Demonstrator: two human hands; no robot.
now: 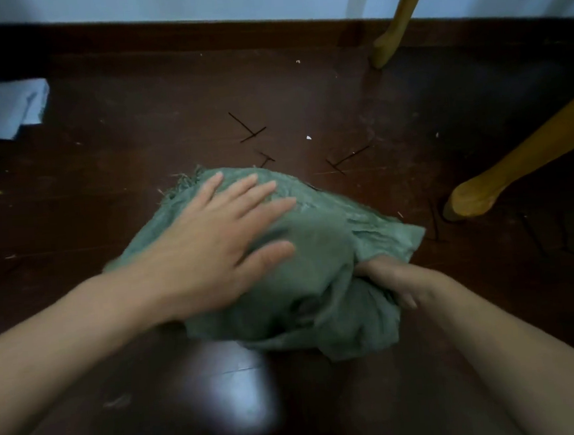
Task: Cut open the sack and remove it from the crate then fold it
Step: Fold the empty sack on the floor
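The green woven sack point(319, 249) lies bunched in a rough bundle on the dark wooden floor point(143, 153) in the middle of the view, with a frayed edge at its far left. My left hand point(221, 232) rests flat on top of it, fingers spread. My right hand point(397, 280) grips a fold of the sack at its near right side, fingers partly buried in the cloth. No crate is in sight.
Several cut black ties point(247, 127) lie on the floor just beyond the sack. Two yellow wooden chair legs point(476, 195) stand at the right, another point(388, 41) near the wall. A pale folded object point(2, 109) sits at the far left.
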